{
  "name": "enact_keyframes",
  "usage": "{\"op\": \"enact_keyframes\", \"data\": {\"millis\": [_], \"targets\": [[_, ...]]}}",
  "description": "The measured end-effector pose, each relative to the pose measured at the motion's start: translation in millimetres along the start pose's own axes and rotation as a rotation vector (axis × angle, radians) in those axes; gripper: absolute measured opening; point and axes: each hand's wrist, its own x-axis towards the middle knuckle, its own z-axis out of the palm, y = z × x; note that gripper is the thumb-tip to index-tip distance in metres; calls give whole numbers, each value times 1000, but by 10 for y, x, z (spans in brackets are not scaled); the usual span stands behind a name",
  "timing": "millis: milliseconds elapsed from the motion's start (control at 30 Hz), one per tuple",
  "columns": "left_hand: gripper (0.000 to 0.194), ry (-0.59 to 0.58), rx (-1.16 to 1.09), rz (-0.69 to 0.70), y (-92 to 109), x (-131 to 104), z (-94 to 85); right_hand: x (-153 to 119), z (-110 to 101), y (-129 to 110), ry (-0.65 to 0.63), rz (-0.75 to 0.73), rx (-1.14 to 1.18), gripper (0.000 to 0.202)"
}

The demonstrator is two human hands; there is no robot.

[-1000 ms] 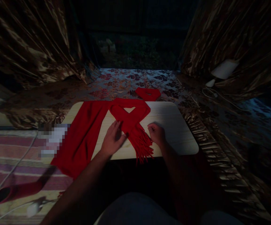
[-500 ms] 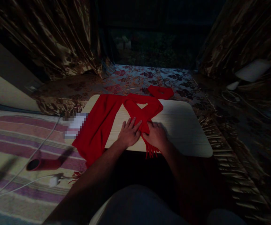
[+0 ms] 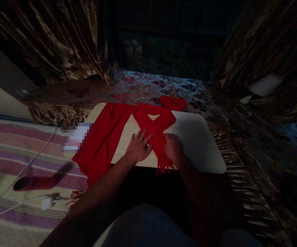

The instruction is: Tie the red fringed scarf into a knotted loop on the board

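Note:
A red fringed scarf (image 3: pixel 152 125) lies on a small pale wooden table (image 3: pixel 194 144), its band crossed over itself into a loop with the fringe pointing toward me. My left hand (image 3: pixel 139 146) rests on the left side of the crossing with its fingers spread. At the right edge of the same end, my right hand (image 3: pixel 173 148) has its fingers curled in and closed on the scarf just above the fringe. A wide flat stretch of red cloth (image 3: pixel 107 137) drapes over the table's left side, its fringed end hanging onto the striped bedding.
Striped bedding (image 3: pixel 30 144) spreads to the left, with a red cylinder (image 3: pixel 35 183), a white plug (image 3: pixel 47 203) and cables on it. Beyond the table, a folded red cloth piece (image 3: pixel 172 102) lies on the patterned ledge (image 3: pixel 148 85). A white lamp (image 3: pixel 265 85) stands at right.
My right hand has gone from lying flat on the scarf to closing on its edge. The left hand stays spread on the cloth, and more fringe shows. The view has shifted slightly.

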Motion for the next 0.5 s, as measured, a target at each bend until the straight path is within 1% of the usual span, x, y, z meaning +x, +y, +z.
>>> {"op": "enact_keyframes", "data": {"millis": [100, 200, 300, 367, 433, 500], "targets": [[64, 5, -13, -4, -7, 1, 16, 44, 43, 103, -16, 71, 22, 45], [64, 13, -26, -4, -19, 1, 35, 93, 61, 186, -45, 118, 73, 34], [63, 20, -24, 3, -30, 1, 46, 146, 47, 236, -48, 148, 181, 29], [63, 23, -15, 7, -33, 0, 47, 182, 28, 251, 3, 144, 299, 34], [64, 22, -6, 12, -33, -1, 46, 212, 10, 250, 61, 116, 453, 45], [65, 23, 0, 9, -31, -2, 47, 226, -4, 228, 64, 98, 625, 56]]}}
